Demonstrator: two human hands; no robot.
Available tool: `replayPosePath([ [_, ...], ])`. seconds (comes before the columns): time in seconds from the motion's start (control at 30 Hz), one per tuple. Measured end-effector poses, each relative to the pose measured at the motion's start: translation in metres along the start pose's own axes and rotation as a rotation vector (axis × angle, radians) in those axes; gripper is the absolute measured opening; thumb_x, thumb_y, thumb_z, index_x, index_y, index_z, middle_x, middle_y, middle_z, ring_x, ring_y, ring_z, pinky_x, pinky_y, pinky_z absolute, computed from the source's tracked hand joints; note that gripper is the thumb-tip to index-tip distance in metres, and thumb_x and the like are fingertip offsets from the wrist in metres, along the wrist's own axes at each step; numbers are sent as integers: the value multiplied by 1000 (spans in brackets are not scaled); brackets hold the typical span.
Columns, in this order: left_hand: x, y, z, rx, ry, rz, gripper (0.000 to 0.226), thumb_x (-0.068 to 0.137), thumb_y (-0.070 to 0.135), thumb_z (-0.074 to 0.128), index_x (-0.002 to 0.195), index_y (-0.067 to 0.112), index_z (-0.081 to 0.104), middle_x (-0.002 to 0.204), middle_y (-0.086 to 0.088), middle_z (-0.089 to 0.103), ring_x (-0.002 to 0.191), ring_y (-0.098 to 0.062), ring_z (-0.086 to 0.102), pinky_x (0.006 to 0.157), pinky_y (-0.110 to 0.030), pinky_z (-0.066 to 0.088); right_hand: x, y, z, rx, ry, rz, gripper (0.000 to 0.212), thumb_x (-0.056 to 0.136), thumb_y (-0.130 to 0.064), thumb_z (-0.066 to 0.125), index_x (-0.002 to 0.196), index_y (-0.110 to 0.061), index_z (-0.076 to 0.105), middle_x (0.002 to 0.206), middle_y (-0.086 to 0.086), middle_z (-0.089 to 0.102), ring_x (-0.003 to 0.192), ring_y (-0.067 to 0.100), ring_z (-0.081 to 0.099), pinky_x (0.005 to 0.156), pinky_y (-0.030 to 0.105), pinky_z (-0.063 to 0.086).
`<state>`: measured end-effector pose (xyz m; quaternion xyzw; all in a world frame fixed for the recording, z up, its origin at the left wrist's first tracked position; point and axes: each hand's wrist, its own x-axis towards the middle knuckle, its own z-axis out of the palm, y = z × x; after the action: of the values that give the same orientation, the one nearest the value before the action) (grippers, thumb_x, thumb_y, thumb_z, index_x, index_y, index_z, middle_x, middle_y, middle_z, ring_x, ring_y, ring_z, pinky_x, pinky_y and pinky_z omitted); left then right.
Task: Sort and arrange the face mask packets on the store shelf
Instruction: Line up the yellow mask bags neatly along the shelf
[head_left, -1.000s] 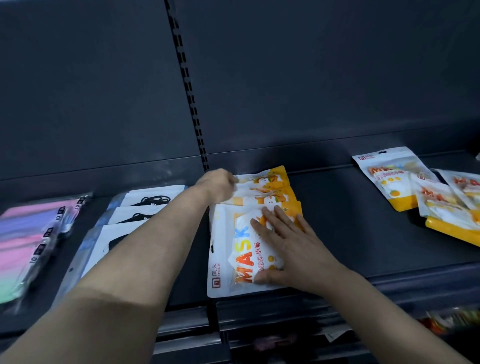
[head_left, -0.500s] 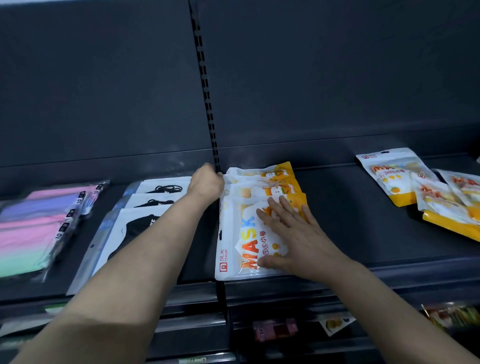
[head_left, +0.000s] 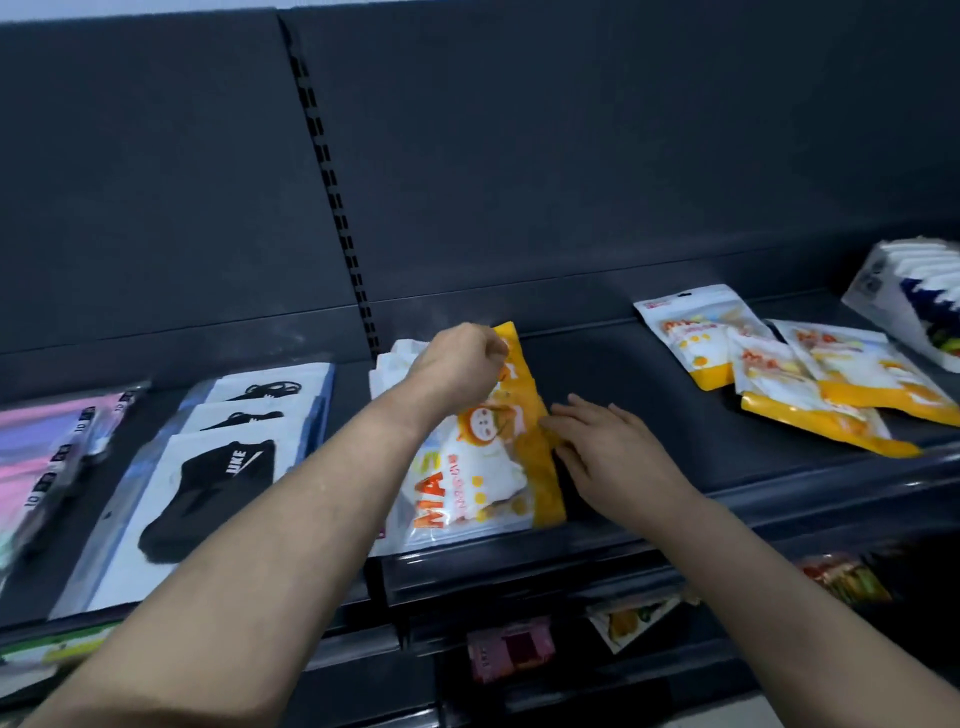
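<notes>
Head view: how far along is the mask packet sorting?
Done: white packets with black masks lie in an overlapped row. In hand: left hand grips the top of the orange-and-white mask packet stack while the right hand presses straight fingers against its yellow edge. Left: loose orange-and-white packets on the right lie scattered.

Bare left hand (head_left: 462, 358) and bare right hand (head_left: 608, 447); forearms likewise uncovered along the whole visible length, from wrist to near edge. Finer surface detail blurred.

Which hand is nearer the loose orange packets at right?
Right. Right hand touches the centre stack's right edge, left of the loose orange packets; left hand grips that stack's far end, farther away.
</notes>
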<state>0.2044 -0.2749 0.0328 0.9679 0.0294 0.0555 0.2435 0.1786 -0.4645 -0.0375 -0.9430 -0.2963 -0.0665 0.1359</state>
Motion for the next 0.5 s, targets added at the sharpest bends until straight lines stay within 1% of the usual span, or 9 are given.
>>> replayPosePath([
  [0.13, 17, 42, 24, 26, -31, 50, 27, 94, 17, 50, 112, 22, 70, 117, -1, 68, 114, -23, 59, 94, -34, 50, -8, 50, -19, -51, 36, 62, 39, 96, -23, 47, 134, -30, 50, 145, -9, 45, 141, 10, 28, 112, 35, 24],
  [0.23, 38, 80, 51, -1, -42, 52, 25, 92, 18, 53, 111, 20, 70, 118, -4, 69, 115, -23, 59, 94, -28, 46, -13, 94, -39, -81, 103, 72, 35, 92, -21, 53, 126, -25, 59, 138, -3, 53, 137, 15, 37, 108, 38, 31],
  [0.27, 46, 95, 63, -13, -53, 44, 25, 92, 19, 53, 112, 19, 69, 119, -4, 68, 116, -23, 59, 94, -27, 45, -15, 111, -46, -94, 140, 82, 33, 91, -23, 56, 124, -24, 61, 135, -2, 56, 135, 17, 41, 106, 38, 33],
  [0.33, 61, 121, 88, -8, -72, 17, 28, 93, 21, 53, 118, 20, 66, 125, -5, 65, 120, -24, 57, 97, -27, 44, -17, 142, -60, -125, 160, 115, 36, 89, -36, 58, 123, -25, 62, 132, -2, 59, 133, 19, 43, 104, 40, 33],
  [0.37, 70, 132, 100, 17, -76, 19, 31, 94, 21, 52, 123, 21, 62, 129, -5, 63, 122, -24, 55, 99, -29, 45, -17, 157, -66, -133, 128, 131, 42, 87, -43, 57, 125, -26, 59, 133, -3, 57, 134, 19, 41, 105, 40, 32],
  [0.43, 86, 150, 124, 77, -97, 113, 41, 95, 15, 47, 134, 25, 54, 138, -3, 56, 129, -24, 50, 104, -33, 42, -18, 181, -71, -151, 17, 143, 53, 88, -53, 52, 134, -28, 49, 144, -5, 46, 140, 18, 30, 110, 42, 26],
  [0.5, 101, 168, 145, 125, -175, 242, 55, 92, 7, 45, 143, 28, 44, 151, 1, 41, 140, -21, 37, 112, -33, 34, -23, 204, -70, -169, -68, 141, 53, 90, -51, 46, 138, -29, 42, 151, -6, 35, 143, 17, 22, 112, 42, 23],
])
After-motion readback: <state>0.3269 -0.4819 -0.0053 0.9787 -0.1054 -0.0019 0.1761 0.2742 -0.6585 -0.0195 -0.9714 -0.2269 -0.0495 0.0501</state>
